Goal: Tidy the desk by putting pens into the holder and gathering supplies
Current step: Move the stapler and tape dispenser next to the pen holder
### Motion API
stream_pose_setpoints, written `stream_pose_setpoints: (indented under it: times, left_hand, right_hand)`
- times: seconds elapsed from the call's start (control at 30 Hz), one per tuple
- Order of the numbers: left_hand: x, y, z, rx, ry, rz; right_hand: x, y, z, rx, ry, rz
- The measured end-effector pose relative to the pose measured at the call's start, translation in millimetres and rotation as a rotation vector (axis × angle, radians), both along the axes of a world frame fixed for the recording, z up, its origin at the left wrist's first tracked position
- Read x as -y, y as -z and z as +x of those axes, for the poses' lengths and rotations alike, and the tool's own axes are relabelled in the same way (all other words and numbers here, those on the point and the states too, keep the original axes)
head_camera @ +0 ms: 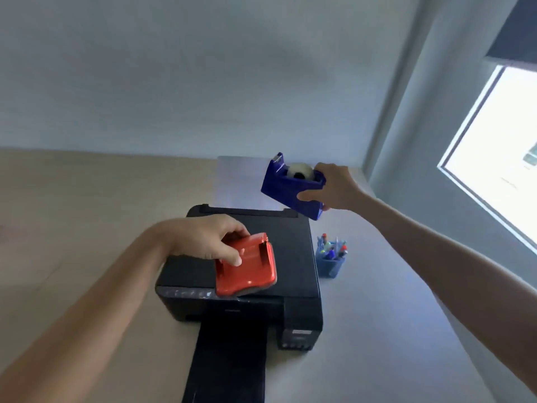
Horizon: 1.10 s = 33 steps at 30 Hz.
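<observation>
left hand (203,239) gripping red hole punch (245,269) over black printer (241,289), right hand (334,187) clutching blue tape dispenser (293,187) at one o'clock.

Daylight pours from the overexposed window (502,158) at right; the room stays dim, softly blurred, with wide-angle bending at edges.

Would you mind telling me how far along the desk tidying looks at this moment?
The pens part looks done: the blue holder beside the black printer is full of pens, and no loose ones show. Gathering is in hand: the left hand holds a red hole punch over the printer, and the right hand holds a blue tape dispenser in the air. Both still need setting down.
</observation>
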State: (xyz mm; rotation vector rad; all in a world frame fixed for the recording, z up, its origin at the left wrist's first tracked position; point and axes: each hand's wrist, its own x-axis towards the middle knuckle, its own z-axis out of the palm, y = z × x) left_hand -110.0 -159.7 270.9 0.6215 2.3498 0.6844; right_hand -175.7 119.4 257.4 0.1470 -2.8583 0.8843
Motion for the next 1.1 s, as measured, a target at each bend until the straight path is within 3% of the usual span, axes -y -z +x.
stream_pose_setpoints:
  times: [0.2, 0.43, 0.77, 1.1]
  left_hand:
    - [-148.1, 25.3, -3.6, 0.052, 0.284, -0.038]
    - [-270.2, 107.5, -16.3, 0.14, 0.421, -0.209]
    - [-310.1, 230.5, -60.1, 0.003, 0.393, -0.472]
    - [-312.8, 265.6, -79.3, 0.046, 0.338, -0.535]
  right_hand:
    - [-143.4, 39.8, 45.3, 0.059, 0.307, -0.041]
    - [-225.7, 128.4, 76.8, 0.241, 0.552, -0.136]
    - [-223.0, 249.2, 68.2, 0.393, 0.713, -0.309]
    - [-178.7, 289.0, 52.0, 0.361, 0.759, -0.249]
